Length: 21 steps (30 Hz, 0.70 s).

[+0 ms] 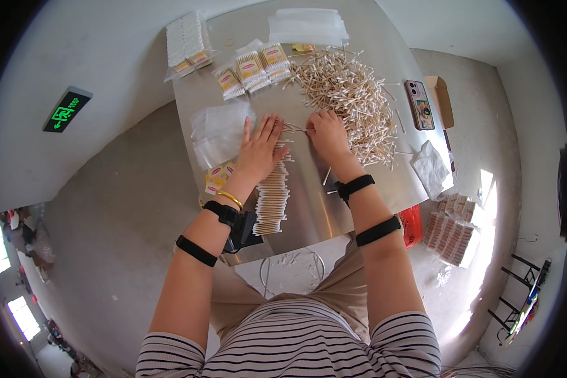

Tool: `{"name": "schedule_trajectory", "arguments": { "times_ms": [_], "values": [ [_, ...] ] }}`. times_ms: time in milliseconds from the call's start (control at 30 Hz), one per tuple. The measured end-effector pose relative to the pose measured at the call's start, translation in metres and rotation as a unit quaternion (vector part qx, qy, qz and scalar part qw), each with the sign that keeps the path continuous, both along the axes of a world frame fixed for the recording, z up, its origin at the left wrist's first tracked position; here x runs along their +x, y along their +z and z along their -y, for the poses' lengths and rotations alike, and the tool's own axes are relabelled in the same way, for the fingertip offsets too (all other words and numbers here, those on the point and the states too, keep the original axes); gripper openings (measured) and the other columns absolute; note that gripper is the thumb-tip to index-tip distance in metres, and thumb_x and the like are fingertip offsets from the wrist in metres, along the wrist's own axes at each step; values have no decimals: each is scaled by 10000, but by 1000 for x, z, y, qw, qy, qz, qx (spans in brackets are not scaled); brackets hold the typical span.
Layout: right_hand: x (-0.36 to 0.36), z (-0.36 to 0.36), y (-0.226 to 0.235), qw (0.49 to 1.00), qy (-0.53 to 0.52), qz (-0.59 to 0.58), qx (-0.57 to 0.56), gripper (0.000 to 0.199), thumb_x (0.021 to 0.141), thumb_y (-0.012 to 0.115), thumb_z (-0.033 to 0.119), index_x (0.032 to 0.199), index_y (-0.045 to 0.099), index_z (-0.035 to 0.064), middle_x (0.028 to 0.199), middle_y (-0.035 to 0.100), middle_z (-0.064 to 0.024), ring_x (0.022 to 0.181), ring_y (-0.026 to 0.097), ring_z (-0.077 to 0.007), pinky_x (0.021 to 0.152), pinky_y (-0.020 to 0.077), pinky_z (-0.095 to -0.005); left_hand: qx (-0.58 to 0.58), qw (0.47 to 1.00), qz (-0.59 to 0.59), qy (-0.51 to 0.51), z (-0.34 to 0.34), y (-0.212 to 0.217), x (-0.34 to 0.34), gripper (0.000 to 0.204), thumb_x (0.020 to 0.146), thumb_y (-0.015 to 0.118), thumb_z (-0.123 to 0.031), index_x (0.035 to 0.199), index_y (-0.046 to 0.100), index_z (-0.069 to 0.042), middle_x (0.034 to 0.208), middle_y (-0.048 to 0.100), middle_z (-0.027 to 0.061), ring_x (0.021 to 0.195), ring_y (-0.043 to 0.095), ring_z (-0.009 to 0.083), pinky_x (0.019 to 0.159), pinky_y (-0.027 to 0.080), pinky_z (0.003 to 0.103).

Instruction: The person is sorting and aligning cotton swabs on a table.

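Observation:
A neat row of cotton swabs [272, 195] lies side by side on the metal table. My left hand [261, 150] rests flat with spread fingers over the far end of that row, its fingertips by a few loosely placed swabs. To its right, my right hand [327, 133] is closed in a pinch on cotton swabs [307, 130], whose tips poke out toward the left hand; how many it holds is hidden. Just beyond the right hand spreads a large loose heap of cotton swabs [353, 88].
Clear plastic bags [217, 129] and yellow printed cards [217, 176] lie left of my left hand. Filled swab packs [252, 69] stand farther back, near more bags [309, 26]. A phone [419, 104] lies at the right edge. A black device [242, 236] sits beside my left forearm.

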State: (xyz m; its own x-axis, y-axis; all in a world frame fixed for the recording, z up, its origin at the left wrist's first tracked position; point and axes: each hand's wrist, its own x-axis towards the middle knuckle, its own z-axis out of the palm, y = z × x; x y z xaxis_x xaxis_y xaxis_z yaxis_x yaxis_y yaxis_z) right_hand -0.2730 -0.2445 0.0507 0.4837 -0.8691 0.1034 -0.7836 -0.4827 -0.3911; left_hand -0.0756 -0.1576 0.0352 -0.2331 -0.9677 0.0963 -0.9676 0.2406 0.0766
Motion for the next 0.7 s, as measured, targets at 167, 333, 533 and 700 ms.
{"name": "schedule_trajectory", "arguments": {
  "times_ms": [167,333,533,700],
  "values": [
    [-7,0,-2,1000,11,-29,7,74,834,668,158,868,669,93,979,649,-85,1047,584,-278,918,456,-405,-9,1000,-1,26,-1,-1,0,696,1008,423,-527,1552,327,-105,1566,371,86,1509,232,233,1236,60,553],
    [-7,-2,-3,998,43,-32,-29,87,837,653,170,868,669,90,969,651,-85,1032,589,-276,914,454,-406,-23,999,-10,41,2,-5,-4,716,998,435,-543,1547,335,-94,1557,376,88,1503,246,247,1236,68,553],
    [12,-4,-11,996,61,-13,-58,86,840,650,179,866,665,98,947,644,-69,1010,592,-267,888,447,-406,-18,999,-34,33,1,-4,-5,717,1002,428,-542,1540,338,-76,1553,378,101,1493,270,251,1233,74,558],
    [27,-1,-12,997,44,19,-63,83,837,664,176,872,661,100,929,636,-63,1006,589,-273,895,441,-405,-14,999,-29,21,0,-3,-2,716,1009,415,-537,1541,329,-64,1564,370,110,1490,278,248,1231,76,561]
  ]
}}
